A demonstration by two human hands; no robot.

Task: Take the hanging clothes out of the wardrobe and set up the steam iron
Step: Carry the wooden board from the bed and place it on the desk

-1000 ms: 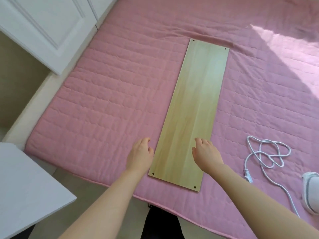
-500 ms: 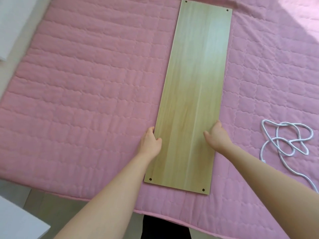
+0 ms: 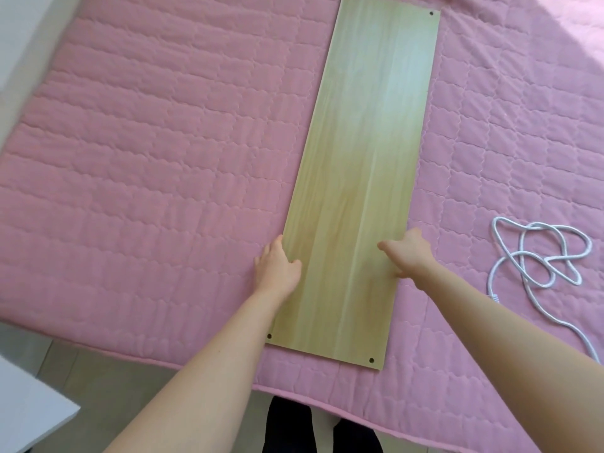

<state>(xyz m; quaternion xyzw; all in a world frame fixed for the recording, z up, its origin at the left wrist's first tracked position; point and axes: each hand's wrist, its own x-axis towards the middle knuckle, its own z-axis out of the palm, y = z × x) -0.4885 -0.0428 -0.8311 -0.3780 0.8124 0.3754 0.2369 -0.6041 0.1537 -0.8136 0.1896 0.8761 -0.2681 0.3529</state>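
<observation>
A bed [image 3: 147, 158] under a pink quilted cover is filling most of the view, its near edge running along the bottom above a strip of grey floor [image 3: 114, 384]. A long wooden board [image 3: 366, 125] with small holes at its corners is lying flat on the cover, stretching away from the person, its near end sitting just inside the bed's edge. Both bare arms are reaching over that end. The left grip [image 3: 277, 269] is clasping the board's left edge, thumb curling onto the top face and fingers lying along the side. The right grip [image 3: 410, 253] is pinching the right edge, thumb stretching across the wood. Right of the board and apart from it, a white power cord [image 3: 539, 226] is lying in loose loops on the cover, its plug [image 3: 493, 294] pointing toward the near edge.
</observation>
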